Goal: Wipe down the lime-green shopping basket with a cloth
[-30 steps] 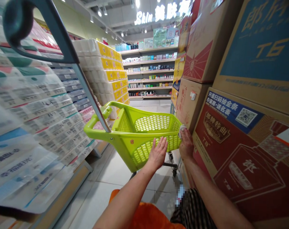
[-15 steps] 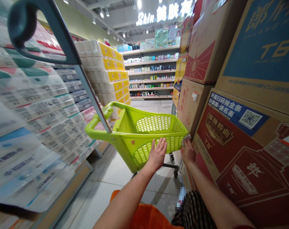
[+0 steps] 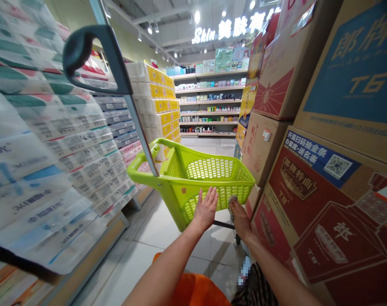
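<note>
A lime-green plastic shopping cart (image 3: 172,189) with perforated sides stands ahead of me, and no goods show in its basket. My left hand (image 3: 206,209) lies flat against the near side of the basket, fingers stretched out. Just right of it, my right hand (image 3: 240,214) is closed on a small greyish cloth (image 3: 233,199) pressed to the lower side of the basket. Much of the cloth is hidden by the fingers. From the cart's left end rises a metal pole with a dark grey loop handle (image 3: 118,63).
Wrapped tissue packs (image 3: 46,187) are stacked high on the left. Yellow and white paper packs (image 3: 158,91) stand behind the cart. Large cartons (image 3: 337,229) crowd close on the right. Shelves of small goods (image 3: 212,90) line the back. Something orange (image 3: 200,291) is below my arms.
My right hand has moved left with the cloth, from the basket's far right corner to its near side. My left hand stays on the basket. The view has shifted slightly left.
</note>
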A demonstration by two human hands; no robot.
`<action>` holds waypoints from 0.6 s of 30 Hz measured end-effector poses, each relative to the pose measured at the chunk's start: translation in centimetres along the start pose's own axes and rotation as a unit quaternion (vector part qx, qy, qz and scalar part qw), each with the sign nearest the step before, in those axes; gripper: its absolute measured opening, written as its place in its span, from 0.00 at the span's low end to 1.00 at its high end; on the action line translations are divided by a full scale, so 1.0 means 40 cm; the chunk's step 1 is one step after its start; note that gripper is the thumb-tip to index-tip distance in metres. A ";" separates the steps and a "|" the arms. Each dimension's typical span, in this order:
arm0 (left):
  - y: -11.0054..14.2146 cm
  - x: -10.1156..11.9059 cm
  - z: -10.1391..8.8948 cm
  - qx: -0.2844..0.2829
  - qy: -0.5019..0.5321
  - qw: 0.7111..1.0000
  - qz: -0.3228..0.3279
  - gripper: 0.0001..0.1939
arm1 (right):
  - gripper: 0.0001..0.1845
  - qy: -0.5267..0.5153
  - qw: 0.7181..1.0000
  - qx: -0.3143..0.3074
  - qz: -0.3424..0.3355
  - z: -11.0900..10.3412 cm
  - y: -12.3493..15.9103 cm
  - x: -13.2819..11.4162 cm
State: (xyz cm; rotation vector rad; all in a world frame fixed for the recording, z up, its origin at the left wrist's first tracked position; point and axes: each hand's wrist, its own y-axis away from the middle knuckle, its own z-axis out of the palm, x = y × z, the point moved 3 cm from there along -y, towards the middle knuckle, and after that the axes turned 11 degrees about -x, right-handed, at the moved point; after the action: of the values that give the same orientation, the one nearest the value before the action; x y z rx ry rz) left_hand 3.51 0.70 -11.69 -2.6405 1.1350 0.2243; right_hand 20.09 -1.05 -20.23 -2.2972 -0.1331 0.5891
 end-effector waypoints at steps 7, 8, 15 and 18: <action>0.038 -0.034 -0.005 -0.009 0.002 0.999 -0.046 0.29 | 0.23 -0.004 0.998 0.028 -0.052 -0.018 -0.101 -0.103; 0.041 -0.036 -0.007 -0.006 0.001 0.999 -0.050 0.29 | 0.23 -0.001 0.997 0.002 -0.075 -0.004 -0.092 -0.120; 0.078 -0.081 -0.017 0.000 0.006 0.997 -0.083 0.27 | 0.22 -0.031 0.993 0.009 -0.115 0.015 -0.088 -0.202; 0.098 -0.104 -0.012 0.004 -0.003 0.995 -0.098 0.27 | 0.23 -0.032 0.991 0.013 -0.128 0.019 -0.120 -0.225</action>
State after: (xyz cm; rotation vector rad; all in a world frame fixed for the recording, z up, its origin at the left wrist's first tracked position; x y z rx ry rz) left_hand -2.20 0.83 -10.91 -2.7177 0.8658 0.1892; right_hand 12.14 0.49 -14.01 -2.1918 -0.4406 0.5278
